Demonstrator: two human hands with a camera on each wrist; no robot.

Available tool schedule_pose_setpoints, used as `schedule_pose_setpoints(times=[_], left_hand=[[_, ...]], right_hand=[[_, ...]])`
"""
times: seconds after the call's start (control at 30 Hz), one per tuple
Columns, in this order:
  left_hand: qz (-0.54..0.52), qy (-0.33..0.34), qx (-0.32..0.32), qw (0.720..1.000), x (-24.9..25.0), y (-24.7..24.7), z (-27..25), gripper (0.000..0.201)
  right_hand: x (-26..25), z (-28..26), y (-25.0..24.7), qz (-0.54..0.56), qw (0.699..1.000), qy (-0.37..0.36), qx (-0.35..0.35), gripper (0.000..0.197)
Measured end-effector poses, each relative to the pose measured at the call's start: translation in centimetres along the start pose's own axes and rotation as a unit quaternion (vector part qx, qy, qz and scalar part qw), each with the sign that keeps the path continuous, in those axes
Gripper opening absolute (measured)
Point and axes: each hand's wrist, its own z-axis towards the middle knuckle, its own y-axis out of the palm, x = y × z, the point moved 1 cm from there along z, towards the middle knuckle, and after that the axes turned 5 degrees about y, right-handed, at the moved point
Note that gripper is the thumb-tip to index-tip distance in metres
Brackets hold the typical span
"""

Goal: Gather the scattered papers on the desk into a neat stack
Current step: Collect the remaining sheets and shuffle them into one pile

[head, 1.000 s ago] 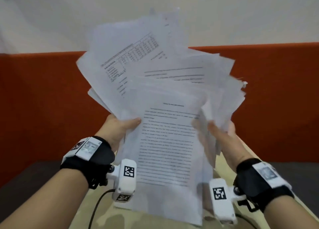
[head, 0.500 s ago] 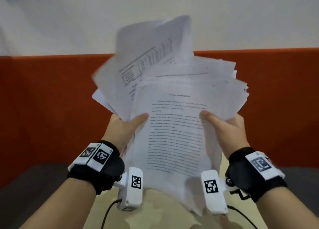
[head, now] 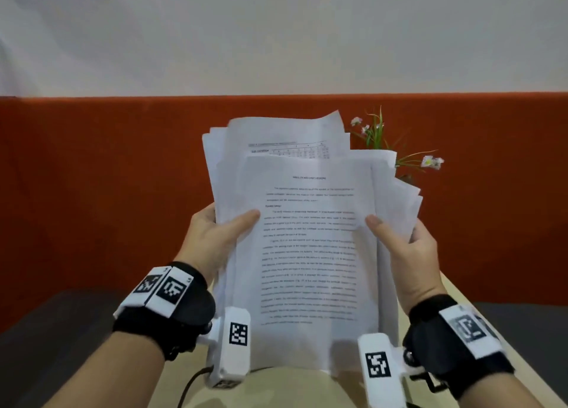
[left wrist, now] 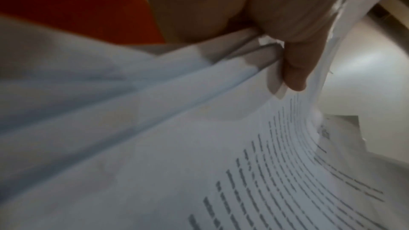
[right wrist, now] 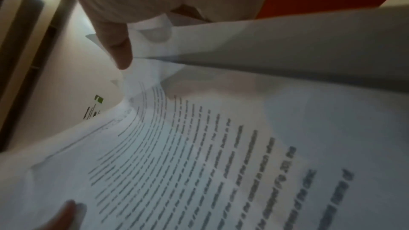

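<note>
A thick bundle of white printed papers stands upright in front of me above the pale desk. My left hand grips its left edge with the thumb lying over the front page. At the right edge my right hand grips it the same way, thumb on the text. The sheets are roughly lined up, with uneven edges sticking out at the top and right. In the left wrist view the thumb presses the papers. The right wrist view shows the thumb on the papers.
A small plant with white flowers stands behind the papers at the right. An orange partition runs across the back below a white wall. A black cable trails from the left wrist camera over the desk.
The fanned-out bundle has come down from high in front of me and its sheets have drawn together into a narrower, more even bundle. Both hands keep their grip.
</note>
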Motion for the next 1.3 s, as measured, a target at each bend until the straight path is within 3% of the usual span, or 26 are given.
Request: schedule_pose_setpoints(times=[0.2,0.33,0.43,0.57,0.7,0.83,0.97,1.03,1.17,1.3], left_hand=[[-0.086,-0.009,-0.047,0.995,0.6,-1.2,0.2,0.041],[-0.017,-0.021,-0.124,0.992,0.0,-1.2,0.1,0.055],[-0.030,-0.017,-0.126,0.991,-0.1,-1.3,0.3,0.048],[-0.086,-0.011,-0.150,0.985,0.4,-1.9,0.8,0.060],[-0.090,-0.017,-0.164,0.982,0.4,-2.1,1.4,0.060],[-0.035,-0.031,-0.166,0.985,-0.6,-2.5,1.3,0.075],[-0.041,-0.030,-0.204,0.978,-0.7,-2.8,0.7,0.065],[-0.044,-0.017,-0.220,0.974,-0.3,-2.8,0.5,0.063],[-0.058,-0.009,-0.168,0.984,-0.2,-2.6,1.0,0.066],[-0.054,0.006,-0.109,0.993,0.6,-2.4,1.3,0.049]], right_hand=[[0.6,0.4,-0.9,0.026,0.999,0.039,-0.004,0.025],[0.2,0.6,0.1,0.006,0.996,0.069,-0.055,0.031],[-0.3,0.9,0.2,0.007,0.997,0.062,-0.044,0.027],[-0.5,0.8,0.0,0.038,0.993,0.077,-0.083,0.055],[-1.1,0.9,-0.3,0.039,0.988,0.090,-0.116,0.054],[-1.2,1.0,-0.5,0.021,0.988,0.078,-0.132,0.045],[-1.0,1.3,-0.8,0.021,0.987,0.080,-0.136,0.063],[-1.0,1.3,-0.9,0.038,0.983,0.094,-0.155,0.060],[-1.5,1.6,-0.3,0.034,0.984,0.084,-0.151,0.051],[-3.0,1.9,-0.1,0.052,0.988,0.052,-0.134,0.054]])
